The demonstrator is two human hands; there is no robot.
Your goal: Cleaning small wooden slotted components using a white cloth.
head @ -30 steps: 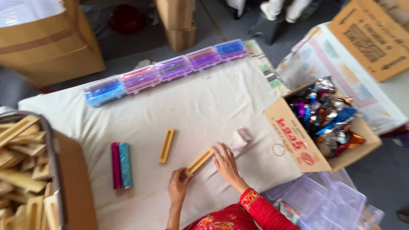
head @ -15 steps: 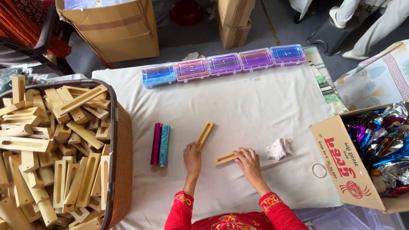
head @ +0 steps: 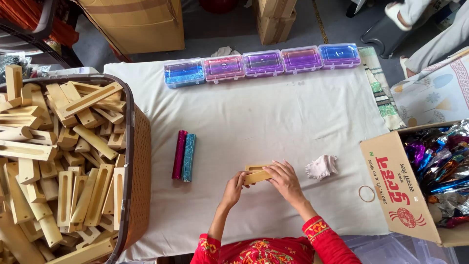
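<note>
White cloth [head: 273, 112] covers the table; basket [head: 131, 161] of wooden blocks at 9 o'clock. Both hands meet at 6 o'clock: left hand [head: 233, 188] and right hand [head: 285, 180] each clamp an end of one slotted block [head: 256, 175]. Best held level, grip even. Foil rolls [head: 183, 155] lie near, at 8 o'clock.

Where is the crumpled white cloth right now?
In the head view, the crumpled white cloth lies on the white table cover, just right of the right hand, between it and the cardboard box.
</note>
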